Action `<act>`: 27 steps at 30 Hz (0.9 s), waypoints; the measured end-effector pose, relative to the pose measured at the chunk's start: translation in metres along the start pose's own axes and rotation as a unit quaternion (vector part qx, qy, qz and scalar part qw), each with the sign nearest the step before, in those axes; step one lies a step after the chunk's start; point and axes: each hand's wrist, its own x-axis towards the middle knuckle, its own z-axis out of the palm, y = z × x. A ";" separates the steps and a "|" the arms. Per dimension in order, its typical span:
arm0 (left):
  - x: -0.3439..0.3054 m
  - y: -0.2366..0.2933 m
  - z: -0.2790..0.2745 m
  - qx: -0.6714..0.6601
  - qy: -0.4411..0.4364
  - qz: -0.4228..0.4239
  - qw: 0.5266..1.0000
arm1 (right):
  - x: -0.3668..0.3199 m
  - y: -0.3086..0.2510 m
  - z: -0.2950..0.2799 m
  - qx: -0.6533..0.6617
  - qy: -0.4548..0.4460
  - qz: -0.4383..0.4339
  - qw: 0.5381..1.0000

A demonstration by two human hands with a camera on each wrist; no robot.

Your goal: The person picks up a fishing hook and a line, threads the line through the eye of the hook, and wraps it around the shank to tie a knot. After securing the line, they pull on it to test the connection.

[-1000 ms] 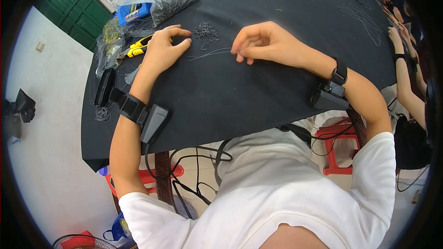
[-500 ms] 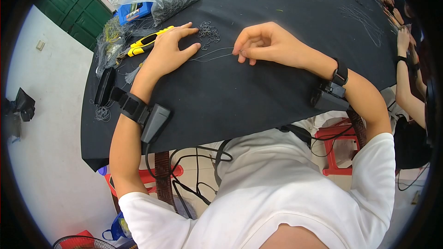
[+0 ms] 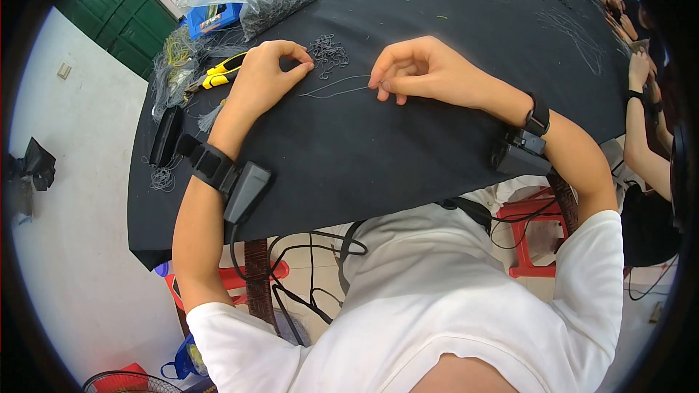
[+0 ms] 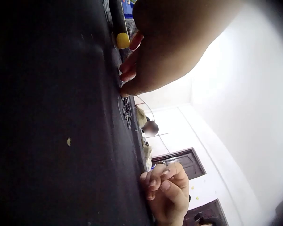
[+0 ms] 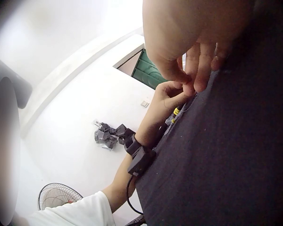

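Beside a small pile of dark fish hooks [image 3: 330, 57], my left hand [image 3: 269, 73] has thumb and index fingertips brought together at the pile's near-left edge. They pinch at a hook there, which the fingertips mostly cover. My right hand [image 3: 416, 69] pinches a thin, clear fishing line [image 3: 338, 92] between thumb and index finger, its other fingers loosely curled. From that pinch the doubled line runs left, its far end just below the left fingertips. In the left wrist view the line arcs up from the right hand [image 4: 169, 190].
Yellow-and-black pliers [image 3: 218, 76] lie behind the left wrist, next to tangled line bundles [image 3: 175, 65]. A clear bag of hooks [image 3: 273, 11] and a blue box [image 3: 211, 20] stand farther back. Loose lines [image 3: 571, 33] lie at the right, near another person's arms [image 3: 644, 120].
My left hand moved right to the hook pile with fingers spread, then thumb and index finger closed together at its edge. The right hand keeps its pinch on the line, barely shifting.
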 end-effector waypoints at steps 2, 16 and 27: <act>0.001 0.000 0.001 0.001 0.003 0.007 1.000 | 0.000 0.000 0.001 0.000 -0.001 -0.002 1.000; 0.000 0.001 -0.001 0.036 0.032 0.022 0.999 | 0.000 0.001 -0.001 0.006 -0.005 0.006 1.000; 0.001 -0.005 0.001 0.043 0.036 0.019 0.998 | -0.001 -0.002 -0.001 -0.010 -0.013 0.011 1.000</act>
